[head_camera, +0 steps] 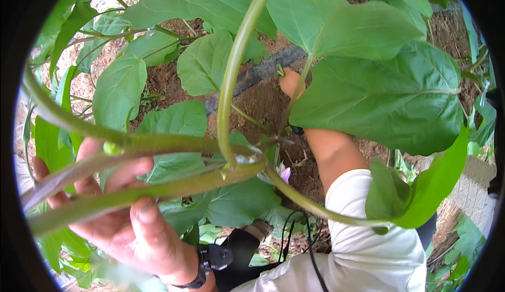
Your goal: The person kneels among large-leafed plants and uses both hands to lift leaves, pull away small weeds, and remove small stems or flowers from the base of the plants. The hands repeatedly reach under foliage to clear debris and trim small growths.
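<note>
Thick green-purple stems of a leafy plant cross the left and middle of the view, close to the camera. Behind and around them is my left hand, palm up, its thumb against the lower stem and its fingers spread loosely. My right hand reaches down past a large leaf near the soil, beside a dark strip on the ground. A short piece of green stem shows at its fingers, which look closed on it. Part of the right forearm and wrist is hidden by the leaf.
Broad leaves hang over the top and left. Brown soil lies beneath. A pink-purple flower shows low in the middle. A pale concrete edge runs along the right. Black cords hang near my legs.
</note>
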`<state>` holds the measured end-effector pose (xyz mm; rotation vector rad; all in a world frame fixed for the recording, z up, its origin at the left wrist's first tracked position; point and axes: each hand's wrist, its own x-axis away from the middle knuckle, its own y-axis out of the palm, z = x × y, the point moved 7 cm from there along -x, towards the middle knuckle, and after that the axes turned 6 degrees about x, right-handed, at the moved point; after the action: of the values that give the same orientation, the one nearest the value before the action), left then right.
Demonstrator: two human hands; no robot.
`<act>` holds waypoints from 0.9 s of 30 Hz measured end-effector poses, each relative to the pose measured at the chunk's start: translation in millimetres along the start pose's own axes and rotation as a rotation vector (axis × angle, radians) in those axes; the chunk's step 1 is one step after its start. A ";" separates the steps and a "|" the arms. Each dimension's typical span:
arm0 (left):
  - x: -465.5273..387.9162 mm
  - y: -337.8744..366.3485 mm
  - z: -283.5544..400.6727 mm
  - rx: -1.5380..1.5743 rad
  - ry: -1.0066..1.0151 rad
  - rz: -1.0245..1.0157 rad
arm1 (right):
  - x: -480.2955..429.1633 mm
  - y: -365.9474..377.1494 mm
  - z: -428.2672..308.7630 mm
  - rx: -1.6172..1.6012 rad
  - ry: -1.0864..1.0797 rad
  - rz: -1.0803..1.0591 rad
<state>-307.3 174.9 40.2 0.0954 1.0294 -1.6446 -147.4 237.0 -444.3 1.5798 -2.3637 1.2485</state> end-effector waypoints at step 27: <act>30.5 -64.8 -35.8 -0.215 -0.301 0.481 | -118.7 8.2 -11.2 0.008 -0.085 0.320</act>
<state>-387.4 174.2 38.1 -0.0460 0.8626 -1.0687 -100.9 335.5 -493.5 1.3176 -2.7526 1.2613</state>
